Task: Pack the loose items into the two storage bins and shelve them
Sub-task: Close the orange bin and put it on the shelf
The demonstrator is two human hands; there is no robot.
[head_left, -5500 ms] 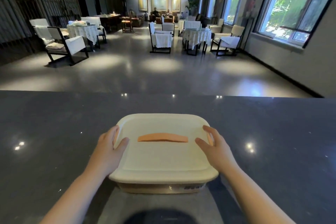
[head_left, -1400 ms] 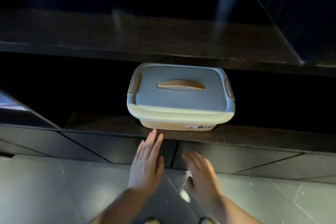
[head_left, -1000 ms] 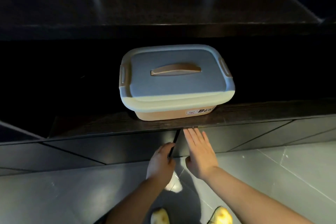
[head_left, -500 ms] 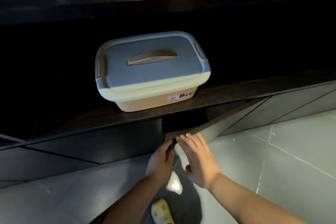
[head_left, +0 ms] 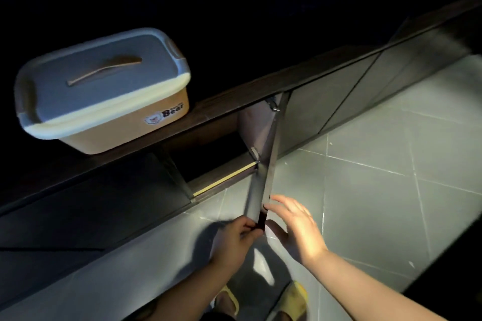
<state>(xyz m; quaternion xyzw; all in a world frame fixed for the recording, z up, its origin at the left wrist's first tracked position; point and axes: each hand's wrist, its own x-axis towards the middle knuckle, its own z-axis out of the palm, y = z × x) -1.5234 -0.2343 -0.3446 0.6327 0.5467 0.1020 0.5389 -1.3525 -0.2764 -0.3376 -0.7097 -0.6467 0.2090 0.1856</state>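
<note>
Head view, looking down into a dark wooden shelving unit (head_left: pixel 214 101) above a grey tiled floor (head_left: pixel 378 190). One lidded storage bin with tan plastic body, cream rim, grey lid and "Bear" label (head_left: pixel 104 91): closed, upright, resting on the shelf board near its front edge at upper left, apart from both hands. Tan strip handle (head_left: pixel 104 70) lying flat on the lid; side clasps apparently down, so packing of this bin judged complete and its shelving done. Contents hidden by the opaque lid and walls; nothing to report of what lies inside. Second bin of the task: not in view, so packed or not, shelved or not, cannot be told. Grey cabinet door below the shelf (head_left: pixel 263 164): swung out on its hinges, edge-on to the camera, exposing a dark lower compartment (head_left: pixel 208 156) whose interior shows no object. Left hand (head_left: pixel 234 240): fingers curled, pinching the lower free edge of the door. Right hand (head_left: pixel 294 224): fingers straight and slightly spread, tips touching the outer face of the same door edge. Yellow slippers (head_left: pixel 294 300) on the floor at bottom centre. Probable remaining work: placing the second bin, possibly in the opened compartment, then closing the door.
</note>
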